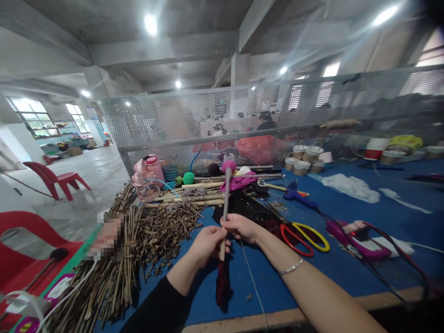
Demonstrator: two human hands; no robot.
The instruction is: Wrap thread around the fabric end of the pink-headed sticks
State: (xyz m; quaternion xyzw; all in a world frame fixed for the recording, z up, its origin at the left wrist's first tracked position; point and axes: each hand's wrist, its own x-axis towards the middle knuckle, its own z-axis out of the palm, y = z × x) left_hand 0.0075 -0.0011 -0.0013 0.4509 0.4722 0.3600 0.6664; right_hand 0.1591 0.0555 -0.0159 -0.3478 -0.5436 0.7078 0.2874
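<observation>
Both of my hands meet near the middle of the table on a slim wooden stick [226, 196], held roughly lengthwise away from me. My left hand [208, 243] has its fingers closed around the lower part. Just above it, my right hand [241, 227] pinches the stick between thumb and fingers. The stick's far tip overlaps a magenta ball [229, 165]; whether the two are joined I cannot tell. Dark red fabric [222, 284] covers or hangs at the near end. A thin pale string [253, 277] runs down the blue tabletop [277, 289] beside my hands.
Scissors with red and yellow handles [310, 237] lie right of my forearm. Dried twigs [118, 273] pile up on the left. Behind are a green yarn ball [188, 178], a pink jug [154, 169] and a perforated metal screen [166, 125]. A purple corded device [360, 240] lies right.
</observation>
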